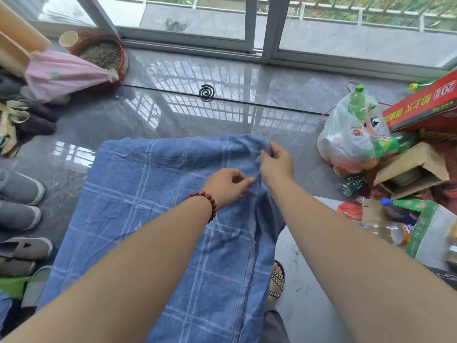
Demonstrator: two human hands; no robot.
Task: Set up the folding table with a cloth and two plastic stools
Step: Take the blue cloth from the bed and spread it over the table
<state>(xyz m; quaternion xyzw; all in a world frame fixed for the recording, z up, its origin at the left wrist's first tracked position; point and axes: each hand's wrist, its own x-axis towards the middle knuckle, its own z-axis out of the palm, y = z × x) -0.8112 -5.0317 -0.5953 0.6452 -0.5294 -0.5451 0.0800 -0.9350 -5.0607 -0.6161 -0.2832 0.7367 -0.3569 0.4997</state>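
Observation:
A blue checked cloth (153, 199) lies spread over the folding table, which it hides entirely; its right side is bunched and folded over. My right hand (277, 164) pinches the cloth's far right corner. My left hand (228, 185), with a red bead bracelet on the wrist, pinches the folded hem just left of it. No plastic stool is in view.
Slippers (19, 201) line the floor at left. A white plastic bag with bottles (351, 137), a red carton (425, 107) and open boxes crowd the right. A mosquito coil (207, 92) lies on the tiles ahead, near the sliding glass door (249, 26). My sandalled foot (276, 280) stands below the cloth.

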